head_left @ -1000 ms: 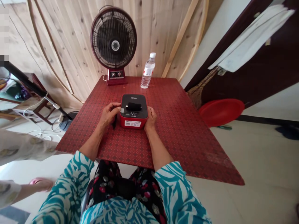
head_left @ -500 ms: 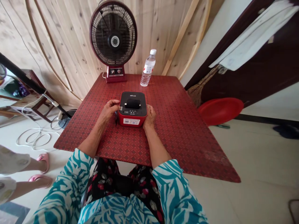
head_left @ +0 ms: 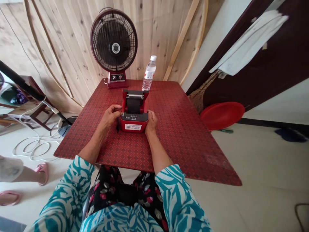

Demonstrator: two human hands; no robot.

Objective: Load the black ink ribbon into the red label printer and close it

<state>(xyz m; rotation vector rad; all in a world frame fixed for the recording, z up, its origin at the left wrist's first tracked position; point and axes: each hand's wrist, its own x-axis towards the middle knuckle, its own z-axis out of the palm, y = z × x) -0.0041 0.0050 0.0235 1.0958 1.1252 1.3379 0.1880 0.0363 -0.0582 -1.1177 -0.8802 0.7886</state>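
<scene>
A small red and black receipt printer sits on the patterned red table, its label facing me. The lid stands raised at the back, and a dark inner part shows beneath it. With thumb and fingers, my left hand holds the printer's left side near the front corner, the thumb by the latch there. My right hand is wrapped round the right side, its fingertips partly hidden behind the casing.
Behind the printer stand a dark red fan and a water bottle. A red basin is right of the table. To the left are a black pole, a coiled white cable and another person's legs.
The printer's lid has swung up and back from its closed position. Both hands stay at the printer's sides. The view has shifted slightly, and the person at left has moved a foot.
</scene>
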